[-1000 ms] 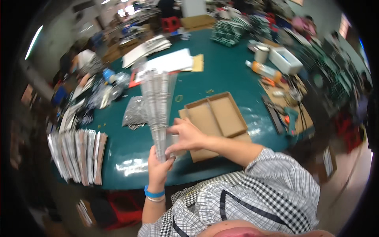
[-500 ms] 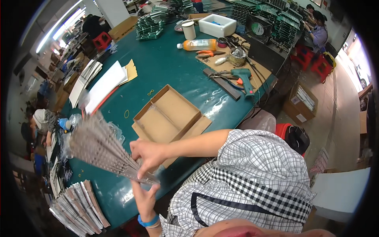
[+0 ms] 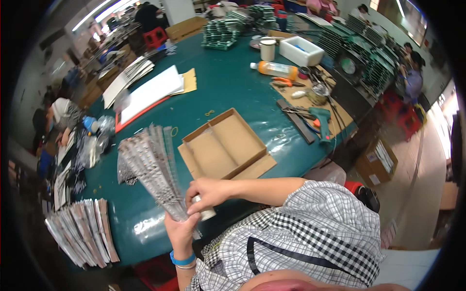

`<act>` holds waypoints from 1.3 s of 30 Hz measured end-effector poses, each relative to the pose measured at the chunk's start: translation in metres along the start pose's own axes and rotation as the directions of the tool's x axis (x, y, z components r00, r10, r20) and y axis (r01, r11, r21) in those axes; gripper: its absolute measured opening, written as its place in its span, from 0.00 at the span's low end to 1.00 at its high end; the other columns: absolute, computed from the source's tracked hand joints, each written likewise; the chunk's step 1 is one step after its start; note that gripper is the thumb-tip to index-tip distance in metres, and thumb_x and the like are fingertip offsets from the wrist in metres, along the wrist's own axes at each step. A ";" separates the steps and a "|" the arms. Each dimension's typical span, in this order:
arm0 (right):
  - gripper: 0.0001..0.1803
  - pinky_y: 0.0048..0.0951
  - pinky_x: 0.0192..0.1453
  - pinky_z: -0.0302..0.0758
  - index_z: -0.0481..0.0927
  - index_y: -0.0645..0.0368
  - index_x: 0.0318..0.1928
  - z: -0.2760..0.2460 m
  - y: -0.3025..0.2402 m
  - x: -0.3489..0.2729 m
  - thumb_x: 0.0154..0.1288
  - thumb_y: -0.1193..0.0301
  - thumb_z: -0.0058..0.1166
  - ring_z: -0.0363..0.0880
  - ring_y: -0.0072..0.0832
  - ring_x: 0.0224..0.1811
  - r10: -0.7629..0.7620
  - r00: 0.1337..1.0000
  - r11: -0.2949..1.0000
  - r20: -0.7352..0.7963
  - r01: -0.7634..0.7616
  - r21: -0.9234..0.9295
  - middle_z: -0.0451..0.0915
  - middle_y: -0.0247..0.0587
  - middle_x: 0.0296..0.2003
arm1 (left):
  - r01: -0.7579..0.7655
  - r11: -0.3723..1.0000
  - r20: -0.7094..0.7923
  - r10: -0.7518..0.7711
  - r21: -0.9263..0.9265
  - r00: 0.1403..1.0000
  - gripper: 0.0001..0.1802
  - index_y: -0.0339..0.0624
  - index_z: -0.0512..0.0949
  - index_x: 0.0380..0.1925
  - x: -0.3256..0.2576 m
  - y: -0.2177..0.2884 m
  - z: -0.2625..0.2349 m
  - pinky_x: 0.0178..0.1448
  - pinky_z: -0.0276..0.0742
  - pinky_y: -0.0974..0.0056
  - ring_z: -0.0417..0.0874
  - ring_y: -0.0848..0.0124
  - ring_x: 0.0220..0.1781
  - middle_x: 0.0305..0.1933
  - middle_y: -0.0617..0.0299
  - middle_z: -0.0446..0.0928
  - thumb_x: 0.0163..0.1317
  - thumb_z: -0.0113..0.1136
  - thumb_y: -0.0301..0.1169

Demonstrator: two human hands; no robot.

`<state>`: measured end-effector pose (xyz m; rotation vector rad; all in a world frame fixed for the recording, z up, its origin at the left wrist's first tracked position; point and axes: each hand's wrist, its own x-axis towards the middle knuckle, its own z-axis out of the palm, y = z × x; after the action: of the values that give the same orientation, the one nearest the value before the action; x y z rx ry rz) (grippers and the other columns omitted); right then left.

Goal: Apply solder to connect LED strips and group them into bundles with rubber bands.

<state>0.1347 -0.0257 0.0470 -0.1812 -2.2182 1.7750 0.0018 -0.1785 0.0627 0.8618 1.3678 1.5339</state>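
My left hand (image 3: 180, 229), with a blue wristband below it, is closed around the lower end of a bundle of flat strips (image 3: 153, 167). The strips are grey-white with rows of small dots; they fan out toward the upper left, with clear plastic around some of them. My right hand (image 3: 209, 194) is beside that same end, its fingers curled over a pale roll (image 3: 208, 213) that they partly hide. Just beyond my hands, a shallow open cardboard box (image 3: 223, 145) with a divider lies on the green table (image 3: 233, 104).
More strips (image 3: 82, 233) are stacked at the near left. White sheets (image 3: 150, 92) lie farther back. At the right are an orange bottle (image 3: 276, 70), orange-handled pliers (image 3: 287, 82), a green glue gun (image 3: 320, 122) and a dark bar (image 3: 295, 121). Green stacked parts (image 3: 221, 34) stand at the back.
The view has shifted, so the table things sit farther right. The bundle has swung more upright and is less blurred. A pale roll now shows under my right hand.
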 end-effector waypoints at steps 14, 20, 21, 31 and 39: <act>0.08 0.40 0.51 0.64 0.88 0.49 0.25 0.005 0.005 0.057 0.46 0.61 0.68 0.71 0.32 0.43 -0.165 0.980 0.341 -0.110 -0.047 -0.939 0.78 0.27 0.21 | -0.263 0.956 -0.277 0.289 0.128 0.916 0.24 0.34 0.73 0.50 -0.052 0.062 -0.050 0.31 0.77 0.69 0.79 0.75 0.27 0.34 0.61 0.78 0.51 0.63 0.16; 0.08 0.41 0.54 0.60 0.86 0.48 0.27 0.007 -0.075 0.068 0.53 0.60 0.71 0.69 0.33 0.42 -0.478 0.863 0.740 -0.166 0.294 -0.604 0.76 0.26 0.23 | -0.033 0.918 -0.323 0.173 0.396 0.930 0.20 0.31 0.75 0.44 -0.085 0.101 -0.152 0.26 0.77 0.67 0.76 0.73 0.23 0.29 0.61 0.74 0.48 0.57 0.16; 0.09 0.42 0.54 0.60 0.87 0.48 0.27 0.011 -0.076 0.070 0.53 0.59 0.70 0.69 0.34 0.43 -0.517 0.841 0.713 -0.159 0.320 -0.625 0.76 0.27 0.25 | -0.025 0.896 -0.328 0.188 0.442 0.926 0.20 0.30 0.75 0.44 -0.085 0.086 -0.154 0.26 0.78 0.67 0.76 0.73 0.23 0.29 0.60 0.74 0.47 0.57 0.17; 0.09 0.32 0.42 0.77 0.79 0.61 0.35 0.021 -0.016 0.044 0.68 0.68 0.60 0.79 0.31 0.39 -0.019 0.993 0.995 -0.114 0.008 -0.097 0.79 0.37 0.29 | 0.121 0.305 -0.172 0.146 0.945 0.974 0.41 0.30 0.68 0.61 -0.078 0.004 -0.164 0.49 0.81 0.50 0.83 0.39 0.38 0.38 0.38 0.80 0.40 0.64 0.21; 0.08 0.33 0.34 0.74 0.80 0.63 0.31 0.052 -0.034 0.053 0.58 0.75 0.67 0.75 0.34 0.29 -0.313 0.904 0.921 -0.291 0.213 -0.327 0.75 0.42 0.29 | 0.079 -0.009 -0.066 0.460 0.997 0.886 0.47 0.35 0.66 0.66 -0.071 0.025 -0.128 0.63 0.74 0.52 0.73 0.46 0.64 0.63 0.46 0.72 0.43 0.76 0.27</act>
<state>0.0713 -0.0676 0.0773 -0.2149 -2.1170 1.1718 -0.0927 -0.2928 0.0724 1.7239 2.8941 0.5650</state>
